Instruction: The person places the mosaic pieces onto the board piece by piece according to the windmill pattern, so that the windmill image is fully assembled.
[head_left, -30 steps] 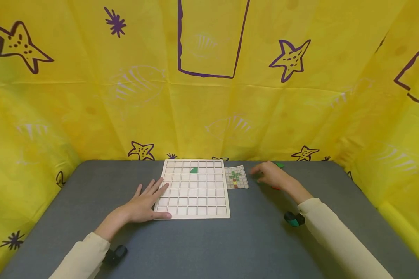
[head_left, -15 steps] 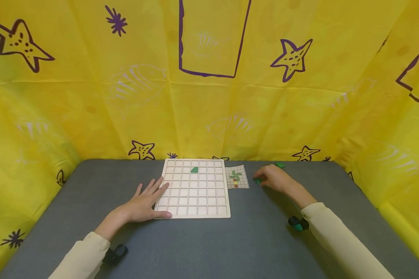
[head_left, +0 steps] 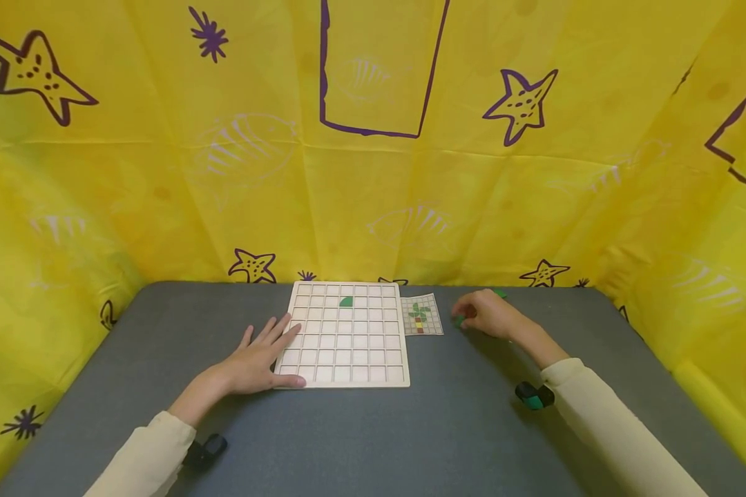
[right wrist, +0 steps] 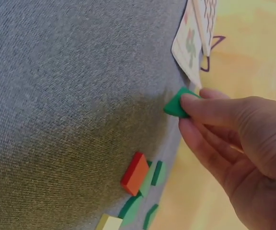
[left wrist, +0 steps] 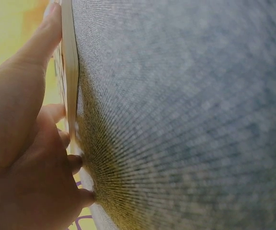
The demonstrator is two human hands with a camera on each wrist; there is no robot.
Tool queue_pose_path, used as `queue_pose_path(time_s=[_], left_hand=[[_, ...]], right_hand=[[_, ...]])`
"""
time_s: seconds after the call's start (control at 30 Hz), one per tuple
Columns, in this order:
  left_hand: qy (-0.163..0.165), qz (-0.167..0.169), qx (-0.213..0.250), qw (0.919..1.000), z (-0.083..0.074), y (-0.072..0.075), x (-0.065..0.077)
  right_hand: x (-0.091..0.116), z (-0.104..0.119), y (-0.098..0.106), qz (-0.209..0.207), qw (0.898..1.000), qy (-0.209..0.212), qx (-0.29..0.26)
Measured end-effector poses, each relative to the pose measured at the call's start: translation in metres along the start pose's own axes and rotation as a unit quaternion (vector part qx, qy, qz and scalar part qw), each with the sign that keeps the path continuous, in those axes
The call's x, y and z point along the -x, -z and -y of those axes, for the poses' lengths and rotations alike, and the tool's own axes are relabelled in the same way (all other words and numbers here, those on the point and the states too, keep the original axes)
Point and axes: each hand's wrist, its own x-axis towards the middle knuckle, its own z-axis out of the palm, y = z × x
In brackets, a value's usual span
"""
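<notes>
A pale wooden grid board (head_left: 344,357) lies on the table, with one green quarter-round tile (head_left: 346,301) in a cell of its second row. My left hand (head_left: 251,366) rests on the board's left edge, fingers spread and thumb on the lower left corner. To the right of the pattern card (head_left: 434,323), my right hand (head_left: 488,314) pinches a green tile (right wrist: 174,104) between thumb and fingers, just above the table. The card touches the board's right side and shows green, yellow and brown-red squares on a grid.
In the right wrist view, a red tile (right wrist: 134,173), a pale yellow tile (right wrist: 109,223) and several green tiles (right wrist: 131,209) lie together on the grey table (head_left: 373,442). Yellow patterned cloth (head_left: 373,193) stands behind and beside the table.
My right hand has taken hold of a green tile and moved slightly right and nearer to me. The left hand has stayed on the board.
</notes>
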Motion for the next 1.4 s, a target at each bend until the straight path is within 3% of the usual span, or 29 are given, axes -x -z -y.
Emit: queue_pose_path(time_s=[0.23,0.47,0.93,1.4], left_hand=[[-0.002,0.0,-0.004,1.0,0.0,0.0,0.0],[-0.012,-0.019,-0.003,0.9997,0.014,-0.012,-0.004],[-0.007,-0.005,0.005,0.9999,0.0,-0.001,0.001],[-0.018,-0.009,0.013,0.9997,0.008,-0.006,-0.002]], right_hand=[[-0.002,0.004,0.003,-0.03,0.999,0.009,0.017],[-0.009,0.019,0.005,-0.066,0.998,-0.012,0.008],[-0.028,0.044,-0.007,-0.108,0.992,-0.023,-0.053],[-0.052,0.068,-0.022,-0.125,0.988,-0.016,-0.087]])
